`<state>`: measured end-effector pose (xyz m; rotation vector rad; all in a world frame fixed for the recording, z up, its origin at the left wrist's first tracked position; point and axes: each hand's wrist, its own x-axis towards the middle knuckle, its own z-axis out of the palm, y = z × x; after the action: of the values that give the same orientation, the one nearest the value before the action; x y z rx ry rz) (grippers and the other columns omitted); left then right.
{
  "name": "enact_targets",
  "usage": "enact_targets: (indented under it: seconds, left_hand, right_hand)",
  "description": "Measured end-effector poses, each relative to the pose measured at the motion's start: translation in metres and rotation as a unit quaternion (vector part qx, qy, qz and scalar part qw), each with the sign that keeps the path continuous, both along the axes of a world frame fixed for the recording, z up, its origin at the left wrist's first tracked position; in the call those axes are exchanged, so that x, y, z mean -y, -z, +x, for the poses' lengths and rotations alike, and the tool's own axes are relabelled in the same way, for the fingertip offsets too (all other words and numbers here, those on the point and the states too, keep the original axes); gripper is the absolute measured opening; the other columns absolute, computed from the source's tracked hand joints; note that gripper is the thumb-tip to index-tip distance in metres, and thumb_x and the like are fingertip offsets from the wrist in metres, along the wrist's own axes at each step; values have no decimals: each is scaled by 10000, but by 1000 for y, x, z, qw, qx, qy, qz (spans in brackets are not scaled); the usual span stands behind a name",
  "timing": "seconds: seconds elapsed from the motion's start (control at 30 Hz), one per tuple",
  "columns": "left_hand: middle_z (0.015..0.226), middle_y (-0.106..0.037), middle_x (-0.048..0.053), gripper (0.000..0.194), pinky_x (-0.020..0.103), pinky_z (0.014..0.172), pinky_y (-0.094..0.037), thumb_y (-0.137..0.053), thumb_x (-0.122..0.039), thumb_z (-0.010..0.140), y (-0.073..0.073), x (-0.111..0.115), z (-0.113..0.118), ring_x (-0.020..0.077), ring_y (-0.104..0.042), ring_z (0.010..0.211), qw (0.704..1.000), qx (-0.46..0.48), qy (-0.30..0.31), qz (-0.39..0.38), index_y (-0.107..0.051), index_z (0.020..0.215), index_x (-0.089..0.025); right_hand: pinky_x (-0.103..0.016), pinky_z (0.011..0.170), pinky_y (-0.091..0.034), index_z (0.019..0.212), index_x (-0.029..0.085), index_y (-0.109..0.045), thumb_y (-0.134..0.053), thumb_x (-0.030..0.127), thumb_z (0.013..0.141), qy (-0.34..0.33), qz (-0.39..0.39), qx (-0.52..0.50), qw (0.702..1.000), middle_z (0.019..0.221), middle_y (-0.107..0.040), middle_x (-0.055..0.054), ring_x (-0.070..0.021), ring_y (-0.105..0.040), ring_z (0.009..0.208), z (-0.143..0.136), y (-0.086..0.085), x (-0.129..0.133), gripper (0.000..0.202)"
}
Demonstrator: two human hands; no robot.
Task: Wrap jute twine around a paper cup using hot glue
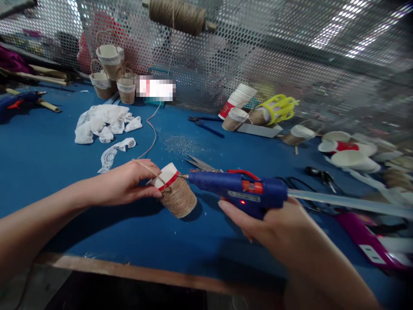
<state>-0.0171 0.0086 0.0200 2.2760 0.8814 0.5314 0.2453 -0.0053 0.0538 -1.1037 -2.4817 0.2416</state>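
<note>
Tilted above the blue table, a twine-wrapped paper cup [179, 197] shows its red and white rim toward the left. My left hand [130, 183] is closed on that rim, thumb below and fingers above. Twine [156, 132] runs from the spool [177, 15] down to my left hand and the cup. A blue glue gun [222, 185] with a lit red light is gripped in my right hand [264, 226]. Its nozzle points left and is at the cup's red band; whether it touches is unclear. A clear glue stick [338, 201] extends from its back.
White lace [100, 122] lies left of the twine. Scissors [201, 163] and pliers [208, 125] rest beyond the cup. Small handled baskets [111, 58] stand back left. Stacked cups [237, 101] lean back right. A purple power strip [364, 241] lies at the right; another glue gun [21, 100] far left.
</note>
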Motion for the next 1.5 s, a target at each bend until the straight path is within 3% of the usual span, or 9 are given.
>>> enact_targets:
  seconds: [0.17, 0.33, 0.43, 0.57, 0.87, 1.1, 1.2, 1.33, 1.5]
  left_hand:
    - [824, -633, 66, 92, 321, 780, -392, -513, -180, 838, 1, -1, -1, 185, -534, 811, 1000, -5, 3, 4, -583, 829, -120]
    - [832, -633, 67, 95, 319, 781, -390, -511, -187, 841, 1, -1, -1, 181, -537, 803, 1000, 0, 9, 3, -580, 825, -124]
    - [835, -628, 59, 89, 308, 780, -395, -505, -175, 842, -1, -1, -1, 171, -539, 801, 1000, -5, 5, 6, -579, 826, -127]
    - [825, -622, 58, 100, 306, 766, -406, -501, -186, 844, 0, 0, 0, 171, -542, 794, 1000, -1, 6, 8, -578, 829, -123]
    - [848, -642, 50, 119, 339, 803, -425, -505, -228, 843, 6, -1, -2, 193, -564, 851, 1000, 7, -2, 19, -597, 822, -155]
    - [866, -646, 61, 122, 315, 796, -433, -514, -228, 839, 6, -2, -2, 181, -571, 841, 1000, 7, -2, 20, -598, 835, -140]
    - [889, -640, 72, 147, 287, 753, -449, -510, -245, 840, 5, -2, -2, 176, -583, 821, 1000, 8, -3, 16, -605, 846, -133]
    - [874, -643, 66, 151, 271, 729, -452, -500, -241, 841, 3, -1, 0, 170, -589, 808, 1000, 15, 1, -3, -605, 843, -132]
    - [825, -637, 61, 167, 287, 748, -440, -490, -228, 841, 1, 1, 2, 177, -584, 808, 1000, 15, 2, -10, -615, 850, -119]
  right_hand:
    - [-272, 378, -306, 644, 250, -627, -552, 377, 737, 94, -131, -15, 987, 379, -444, 26, -102, -350, 328, 2, 2, -7, 174]
    - [-248, 325, -330, 510, 237, -484, -533, 407, 740, 159, -227, -49, 960, 342, -436, 31, -98, -393, 288, -6, 4, -8, 290]
    - [-243, 352, -365, 424, 236, -408, -549, 416, 719, 171, -301, -65, 936, 339, -451, 15, -102, -431, 315, -10, 1, -8, 373]
    - [-243, 377, -379, 403, 231, -406, -543, 434, 728, 168, -326, -62, 928, 355, -463, 8, -103, -444, 342, -10, -1, -10, 407]
    - [-247, 436, -410, 423, 218, -391, -508, 387, 768, 173, -337, -25, 925, 369, -465, 24, -101, -469, 356, -12, 0, -16, 401]
    - [-219, 432, -388, 577, 189, -474, -562, 347, 753, 143, -335, -149, 919, 418, -476, 49, -82, -464, 380, -11, 9, -28, 253]
    - [-230, 453, -401, 712, 166, -524, -580, 390, 738, 191, -292, -217, 912, 529, -545, 18, -103, -516, 454, -8, 18, -44, 232]
    - [-249, 481, -401, 736, 150, -548, -540, 415, 768, 307, -185, -119, 926, 659, -616, -54, -133, -551, 538, -6, 24, -74, 267]
    - [-263, 515, -433, 698, 113, -571, -446, 428, 848, 346, -185, -32, 919, 587, -595, -64, -129, -551, 504, -11, 31, -110, 370]
